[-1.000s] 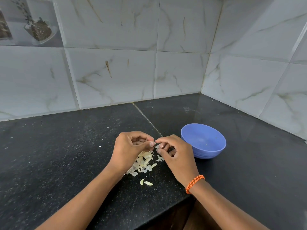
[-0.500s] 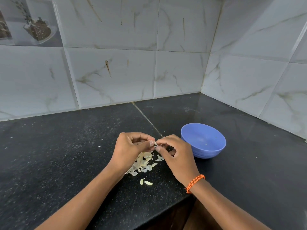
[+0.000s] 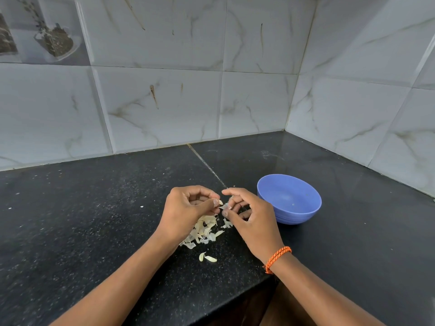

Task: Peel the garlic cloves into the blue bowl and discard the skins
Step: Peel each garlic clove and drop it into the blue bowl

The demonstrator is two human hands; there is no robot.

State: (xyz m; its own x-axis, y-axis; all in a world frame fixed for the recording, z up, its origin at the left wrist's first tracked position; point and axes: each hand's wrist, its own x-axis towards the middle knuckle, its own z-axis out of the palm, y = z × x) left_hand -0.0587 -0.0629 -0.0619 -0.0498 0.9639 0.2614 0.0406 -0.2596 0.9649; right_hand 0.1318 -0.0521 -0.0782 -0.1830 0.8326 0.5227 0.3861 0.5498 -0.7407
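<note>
Above the skin pile (image 3: pixel 204 229), both hands pinch what looks like a garlic clove (image 3: pixel 220 203): left hand (image 3: pixel 188 208) steadying, right hand (image 3: pixel 249 215) stripping, beside the blue bowl (image 3: pixel 289 199).

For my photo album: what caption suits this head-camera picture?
Two hands, left and right, peel garlic over a skin pile beside a blue bowl.

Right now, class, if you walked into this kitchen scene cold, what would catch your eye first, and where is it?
Two bare hands meet at the centre of the black countertop: the left hand and right hand pinch a small garlic clove between their fingertips. Beneath them lies a pale pile of garlic skins. To the right stands the blue bowl, which looks nearly empty.
</note>
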